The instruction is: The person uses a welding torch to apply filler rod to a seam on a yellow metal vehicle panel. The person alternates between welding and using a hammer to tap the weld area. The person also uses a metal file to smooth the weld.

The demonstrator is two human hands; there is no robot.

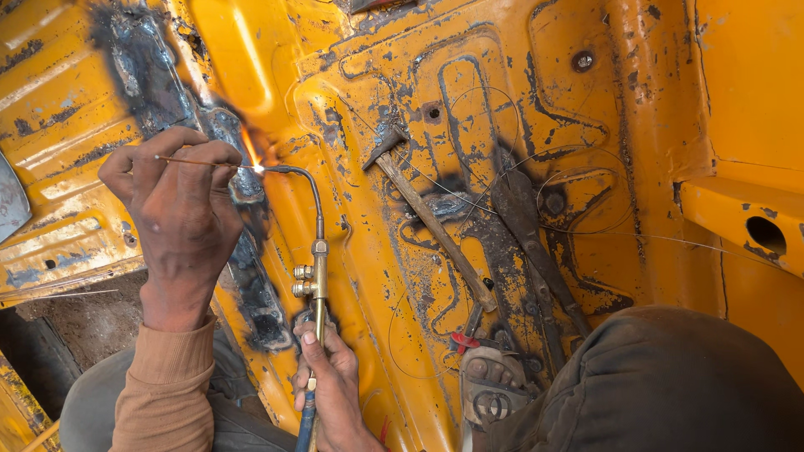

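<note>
My left hand (177, 209) pinches a thin metal filler rod (205, 162), its tip at the bright flame (255, 161). My right hand (333, 387) grips the brass gas torch (316, 276) by its handle; the curved nozzle reaches up to the same spot. The flame plays on a blackened, burnt seam (243, 251) running down the yellow sheet-metal panel (352, 109). A blue hose leaves the torch below my right hand.
A hammer (431, 219) with a wooden handle and long metal shears (532, 243) lie on the rusty yellow floor to the right. Loose wire curls (586, 230) around them. My sandalled foot (494, 389) and knee (678, 385) are at lower right. Bare ground shows at lower left.
</note>
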